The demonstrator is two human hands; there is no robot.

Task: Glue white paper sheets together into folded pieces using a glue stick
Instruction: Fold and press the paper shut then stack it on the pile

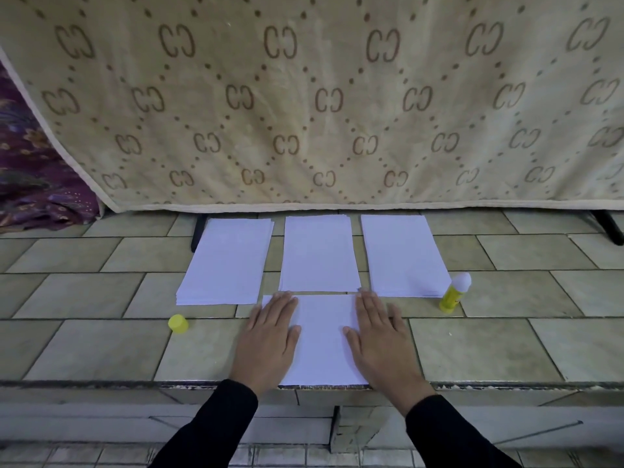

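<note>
A white paper sheet (320, 339) lies flat at the near edge of the tiled ledge (101, 349). My left hand (270, 339) presses flat on its left side, fingers straight. My right hand (380, 339) presses flat on its right side the same way. Behind the sheet lie three stacks of white paper: left stack (226, 261), middle stack (319, 253), right stack (403, 256). An uncapped yellow glue stick (454, 293) stands upright by the right stack's near corner. Its yellow cap (178, 323) sits on the tiles to the left.
A beige patterned blanket (304, 96) hangs as a wall right behind the stacks. Purple fabric (30, 170) lies at the far left. Black stand legs (609, 228) reach onto the tiles at the back. The ledge drops off just below the sheet.
</note>
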